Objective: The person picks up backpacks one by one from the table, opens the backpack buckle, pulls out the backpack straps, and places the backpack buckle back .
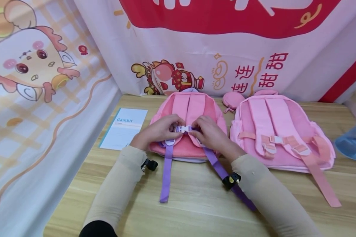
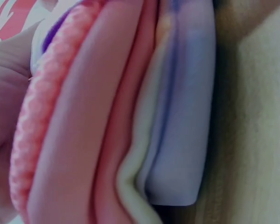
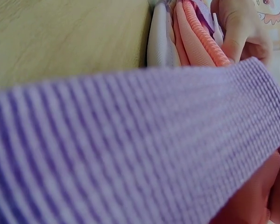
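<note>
A pink backpack [image 1: 187,153] lies on the table with its shoulder straps facing up. Across those straps runs a white side-release buckle [image 1: 184,129] on purple webbing. My left hand [image 1: 163,128] pinches the buckle's left end, while my right hand [image 1: 209,133] pinches its right end; the fingertips partly hide both ends. Whether the halves are fully clicked together cannot be told. Two purple straps [image 1: 166,177] trail toward the front. In the left wrist view, the layered backpack edge [image 2: 74,121] fills the middle. A purple strap [image 3: 130,140] covers much of the right wrist view.
To the right lies another pink backpack [image 1: 284,115] with its chest buckle [image 1: 276,140] joined. A small round pink pouch [image 1: 233,99] sits between the bags at the back. At left is a Gambit booklet [image 1: 124,128]; at far right, a blue translucent container [image 1: 353,141]. Printed curtains border the table.
</note>
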`<control>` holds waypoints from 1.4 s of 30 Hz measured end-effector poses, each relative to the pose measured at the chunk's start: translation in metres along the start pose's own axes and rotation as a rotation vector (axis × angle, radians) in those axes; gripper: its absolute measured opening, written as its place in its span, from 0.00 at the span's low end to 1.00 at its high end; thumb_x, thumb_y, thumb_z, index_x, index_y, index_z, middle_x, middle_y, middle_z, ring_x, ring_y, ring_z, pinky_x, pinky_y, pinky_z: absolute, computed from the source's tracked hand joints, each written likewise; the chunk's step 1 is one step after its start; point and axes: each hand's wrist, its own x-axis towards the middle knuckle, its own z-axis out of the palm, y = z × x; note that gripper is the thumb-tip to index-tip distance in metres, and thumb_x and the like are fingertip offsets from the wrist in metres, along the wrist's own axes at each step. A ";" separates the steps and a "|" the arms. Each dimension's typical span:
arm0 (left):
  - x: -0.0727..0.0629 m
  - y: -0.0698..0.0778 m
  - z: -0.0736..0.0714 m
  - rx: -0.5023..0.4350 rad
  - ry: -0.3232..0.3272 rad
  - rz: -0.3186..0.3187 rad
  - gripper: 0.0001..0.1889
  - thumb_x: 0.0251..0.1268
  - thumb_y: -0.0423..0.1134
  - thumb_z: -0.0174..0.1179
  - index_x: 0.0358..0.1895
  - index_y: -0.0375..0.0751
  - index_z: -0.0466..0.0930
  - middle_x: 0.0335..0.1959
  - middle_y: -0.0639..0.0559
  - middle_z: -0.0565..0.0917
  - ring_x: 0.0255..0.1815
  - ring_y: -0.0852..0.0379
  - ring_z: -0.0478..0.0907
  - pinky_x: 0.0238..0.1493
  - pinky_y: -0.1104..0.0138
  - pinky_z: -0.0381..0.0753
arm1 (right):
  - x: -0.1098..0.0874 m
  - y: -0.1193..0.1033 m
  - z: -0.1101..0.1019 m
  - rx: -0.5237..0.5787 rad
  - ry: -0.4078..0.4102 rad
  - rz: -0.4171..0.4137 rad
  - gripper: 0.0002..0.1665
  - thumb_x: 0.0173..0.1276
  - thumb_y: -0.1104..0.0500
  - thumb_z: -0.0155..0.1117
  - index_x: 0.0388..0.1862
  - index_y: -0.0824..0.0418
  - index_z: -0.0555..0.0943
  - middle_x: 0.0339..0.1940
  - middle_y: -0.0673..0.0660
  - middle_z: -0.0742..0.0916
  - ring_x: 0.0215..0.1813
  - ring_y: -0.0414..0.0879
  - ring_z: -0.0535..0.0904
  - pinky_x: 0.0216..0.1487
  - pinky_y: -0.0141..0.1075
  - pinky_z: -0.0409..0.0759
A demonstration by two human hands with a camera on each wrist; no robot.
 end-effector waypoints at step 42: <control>-0.020 0.014 -0.028 0.189 0.054 -0.072 0.16 0.78 0.45 0.68 0.62 0.46 0.84 0.54 0.50 0.86 0.56 0.51 0.81 0.66 0.52 0.83 | -0.004 0.001 -0.020 -0.017 -0.121 0.088 0.18 0.77 0.48 0.72 0.59 0.56 0.84 0.53 0.53 0.86 0.58 0.51 0.79 0.68 0.49 0.82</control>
